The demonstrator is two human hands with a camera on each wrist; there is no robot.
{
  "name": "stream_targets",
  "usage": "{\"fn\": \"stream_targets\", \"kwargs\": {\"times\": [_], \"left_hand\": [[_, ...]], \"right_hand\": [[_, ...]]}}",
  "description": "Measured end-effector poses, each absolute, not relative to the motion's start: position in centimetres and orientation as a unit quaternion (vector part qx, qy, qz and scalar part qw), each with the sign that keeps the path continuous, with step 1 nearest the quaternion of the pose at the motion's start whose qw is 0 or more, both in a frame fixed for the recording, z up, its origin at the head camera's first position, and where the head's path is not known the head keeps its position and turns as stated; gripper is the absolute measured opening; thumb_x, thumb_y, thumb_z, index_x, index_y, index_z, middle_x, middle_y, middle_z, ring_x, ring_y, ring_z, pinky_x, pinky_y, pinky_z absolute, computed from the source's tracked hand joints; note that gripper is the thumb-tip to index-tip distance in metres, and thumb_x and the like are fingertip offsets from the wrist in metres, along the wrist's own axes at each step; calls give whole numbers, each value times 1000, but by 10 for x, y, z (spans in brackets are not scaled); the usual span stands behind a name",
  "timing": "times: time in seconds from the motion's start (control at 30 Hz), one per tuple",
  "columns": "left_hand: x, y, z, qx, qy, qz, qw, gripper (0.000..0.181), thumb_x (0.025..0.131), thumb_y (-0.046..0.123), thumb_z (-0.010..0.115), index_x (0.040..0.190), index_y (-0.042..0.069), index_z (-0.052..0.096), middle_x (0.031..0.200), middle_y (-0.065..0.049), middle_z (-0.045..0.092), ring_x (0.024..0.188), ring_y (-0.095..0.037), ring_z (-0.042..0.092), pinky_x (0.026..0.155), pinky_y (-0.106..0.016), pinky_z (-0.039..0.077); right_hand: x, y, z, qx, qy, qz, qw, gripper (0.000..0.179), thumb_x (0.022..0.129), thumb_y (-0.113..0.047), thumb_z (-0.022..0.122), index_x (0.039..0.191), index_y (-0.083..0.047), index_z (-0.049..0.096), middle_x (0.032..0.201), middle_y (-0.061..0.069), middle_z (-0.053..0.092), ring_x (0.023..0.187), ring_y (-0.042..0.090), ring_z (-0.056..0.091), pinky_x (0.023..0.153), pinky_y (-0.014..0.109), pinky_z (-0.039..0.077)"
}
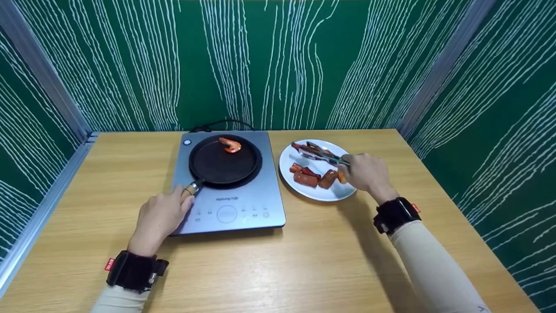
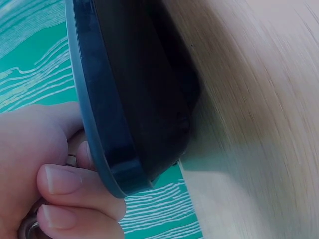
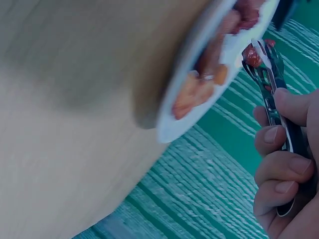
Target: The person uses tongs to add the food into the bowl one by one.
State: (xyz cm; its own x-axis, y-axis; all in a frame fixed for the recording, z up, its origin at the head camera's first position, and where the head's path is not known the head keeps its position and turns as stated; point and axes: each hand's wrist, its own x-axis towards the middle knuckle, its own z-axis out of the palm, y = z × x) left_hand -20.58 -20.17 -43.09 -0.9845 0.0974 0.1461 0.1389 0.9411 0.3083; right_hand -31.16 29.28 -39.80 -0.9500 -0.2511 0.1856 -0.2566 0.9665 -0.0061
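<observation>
My left hand point(image 1: 160, 215) grips the wooden part of the handle point(image 1: 191, 188) of a round black frying pan point(image 1: 221, 165). An orange shrimp point(image 1: 233, 147) lies near the pan's far edge. Over a white plate point(image 1: 313, 197), my right hand point(image 1: 367, 173) holds metal tongs point(image 3: 273, 94) pointing left. Around the tongs' tips is a piece of red food point(image 3: 253, 57); whether it is clamped, I cannot tell. Brown sausage pieces point(image 1: 306, 179) and other reddish food lie on the plate. The left wrist view shows curled fingers point(image 2: 65, 180) beside the cooker's edge, which hides the pan.
Beneath the pan is a silver induction cooker point(image 1: 243, 213) with a touch panel at its front. A black cable point(image 1: 226, 121) runs behind it. Everything stands on a wooden table point(image 1: 278, 269), with green patterned walls point(image 1: 299, 65) at the back and sides.
</observation>
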Motion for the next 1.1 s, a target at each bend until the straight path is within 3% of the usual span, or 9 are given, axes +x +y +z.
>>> {"fn": "stream_targets", "kwargs": {"times": [0.23,0.37,0.63,0.93,1.1], "left_hand": [[-206,-203,-432,-60,-982,-164,68,33,109,37,58,106,4,56,72,-15,50,61,-33,55,52,-46,43],[-206,-204,-433,-63,-981,-166,72,33,109,36,59,105,4,56,71,-14,49,60,-32,54,51,-45,42],[-207,-199,-436,-69,-980,-171,74,32,109,35,59,99,5,54,68,-11,46,57,-29,51,49,-41,39],[-207,-201,-433,-66,-981,-169,73,32,109,36,60,103,5,55,69,-13,48,57,-31,52,50,-42,40],[-206,-202,-432,-61,-981,-172,66,31,109,36,59,104,5,55,70,-12,48,58,-30,53,50,-41,40]], "right_hand": [[-302,247,-377,154,-978,71,122,27,105,-37,66,111,-12,76,76,7,62,62,24,53,51,37,36],[-298,213,-371,167,-973,88,134,25,106,-37,65,115,-18,78,81,5,68,66,25,59,52,40,42],[-297,156,-376,179,-967,84,160,21,105,-38,65,102,-21,78,75,2,66,65,28,62,53,50,47],[-307,93,-379,182,-971,64,138,26,105,-39,64,97,-17,75,74,5,65,61,26,58,52,48,49],[-316,73,-384,182,-973,51,135,25,105,-37,67,104,-15,78,81,7,71,64,27,63,56,48,52]]}}
